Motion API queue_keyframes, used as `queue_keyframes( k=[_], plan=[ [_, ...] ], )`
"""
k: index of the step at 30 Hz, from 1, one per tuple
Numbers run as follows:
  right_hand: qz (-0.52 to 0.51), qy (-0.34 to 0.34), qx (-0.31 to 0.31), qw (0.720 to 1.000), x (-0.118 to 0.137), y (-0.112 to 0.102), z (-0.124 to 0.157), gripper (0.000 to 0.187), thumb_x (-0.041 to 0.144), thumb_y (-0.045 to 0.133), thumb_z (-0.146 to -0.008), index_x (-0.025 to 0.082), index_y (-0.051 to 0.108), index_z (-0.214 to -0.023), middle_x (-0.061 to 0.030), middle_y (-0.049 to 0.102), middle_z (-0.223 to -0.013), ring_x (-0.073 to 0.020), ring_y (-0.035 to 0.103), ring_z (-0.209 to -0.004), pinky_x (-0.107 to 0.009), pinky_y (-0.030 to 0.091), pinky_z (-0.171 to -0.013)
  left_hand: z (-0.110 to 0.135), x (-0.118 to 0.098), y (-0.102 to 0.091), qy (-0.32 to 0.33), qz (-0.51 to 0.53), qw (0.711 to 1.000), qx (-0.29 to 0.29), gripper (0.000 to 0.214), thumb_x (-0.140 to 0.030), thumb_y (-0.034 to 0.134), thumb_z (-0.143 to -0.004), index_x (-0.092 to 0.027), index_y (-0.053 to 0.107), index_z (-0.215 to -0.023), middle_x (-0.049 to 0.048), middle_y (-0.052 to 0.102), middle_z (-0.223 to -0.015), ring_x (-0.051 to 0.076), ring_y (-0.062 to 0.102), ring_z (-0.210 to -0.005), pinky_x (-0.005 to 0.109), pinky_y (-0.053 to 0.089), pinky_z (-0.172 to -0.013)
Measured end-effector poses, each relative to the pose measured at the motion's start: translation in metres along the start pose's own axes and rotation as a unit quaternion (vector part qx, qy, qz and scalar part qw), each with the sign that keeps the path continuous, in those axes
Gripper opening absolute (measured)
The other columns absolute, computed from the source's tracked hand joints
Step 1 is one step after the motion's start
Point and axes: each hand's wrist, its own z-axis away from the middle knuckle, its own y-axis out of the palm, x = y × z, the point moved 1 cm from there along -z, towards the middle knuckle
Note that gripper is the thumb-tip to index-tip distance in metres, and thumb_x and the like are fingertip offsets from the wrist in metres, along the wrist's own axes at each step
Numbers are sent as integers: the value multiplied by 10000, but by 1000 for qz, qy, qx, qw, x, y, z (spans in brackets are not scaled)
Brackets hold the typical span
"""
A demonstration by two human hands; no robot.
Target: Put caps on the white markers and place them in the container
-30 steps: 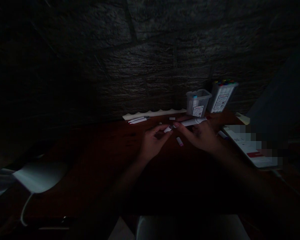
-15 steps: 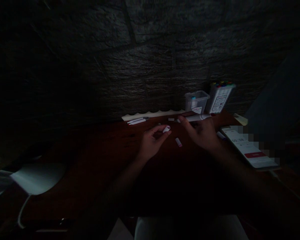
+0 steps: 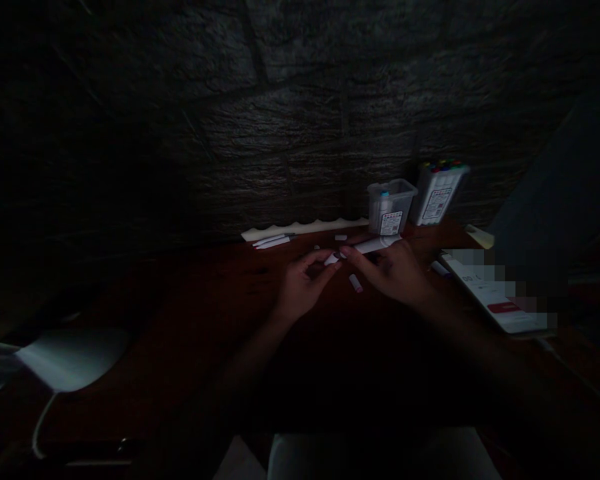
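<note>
The scene is very dark. My left hand (image 3: pixel 300 287) pinches a small white marker cap (image 3: pixel 331 259) between thumb and fingers. My right hand (image 3: pixel 390 270) grips a white marker (image 3: pixel 375 245), its near end almost touching the cap. A second loose cap (image 3: pixel 355 283) with a pink tip lies on the dark red table (image 3: pixel 190 333) just below the two hands.
Behind the hands stand a clear tub (image 3: pixel 391 205) and a box of coloured markers (image 3: pixel 439 193). Two pens (image 3: pixel 273 241) lie by a white scalloped strip (image 3: pixel 305 229). A phone (image 3: pixel 495 293) lies right, a white pad (image 3: pixel 70 357) left. A stone wall is behind.
My right hand had drawn the marker back and away from the cap; now it has come forward again, and the marker's end is at the cap in my left hand.
</note>
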Motion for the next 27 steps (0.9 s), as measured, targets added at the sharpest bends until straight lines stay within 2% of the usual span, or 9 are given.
queue_keyframes(
  k=[5,9,12,19,24,27],
  plan=[
    [65,-15,3,998,1,0,-1,173,316,592,-887,211,726,-917,-31,756,-965,-189,708,-875,-305,536,-802,-2,3,0,4,-7,1000,-5,189,-273,674,-812,-176,697,-971,50,745,-948,159,694,-821,274,568,-766],
    [119,-20,-73,990,-5,-8,-3,190,317,587,-890,187,723,-915,-46,755,-942,-193,703,-872,-302,528,-797,-2,1,0,3,10,1000,-3,189,-278,681,-809,-173,699,-965,58,743,-979,166,699,-862,283,569,-801],
    [126,3,-94,988,-11,-13,-5,200,309,575,-895,184,724,-852,-45,754,-853,-183,699,-781,-294,521,-728,0,1,0,-3,16,1000,-1,203,-280,682,-810,-176,698,-984,55,743,-987,165,701,-865,283,571,-805],
    [88,34,-111,989,-9,-11,-4,244,356,586,-886,178,729,-801,-41,744,-767,-161,678,-682,-273,500,-653,0,6,1,-3,12,1000,6,226,-286,684,-815,-178,698,-1013,60,735,-1012,170,691,-903,295,559,-837],
    [17,119,-113,986,-16,-9,-4,323,434,564,-884,168,714,-779,-42,721,-727,-150,652,-638,-269,477,-593,-1,7,-1,1,-3,1000,3,226,-293,693,-807,-182,694,-1004,55,726,-1015,170,675,-924,304,540,-874],
    [-39,164,-122,978,-20,-8,-5,372,495,568,-862,162,695,-754,-46,702,-716,-153,640,-660,-272,479,-608,-2,10,-1,-36,14,999,16,248,-317,690,-804,-182,681,-1013,47,721,-960,154,674,-823,270,565,-752]
  ],
)
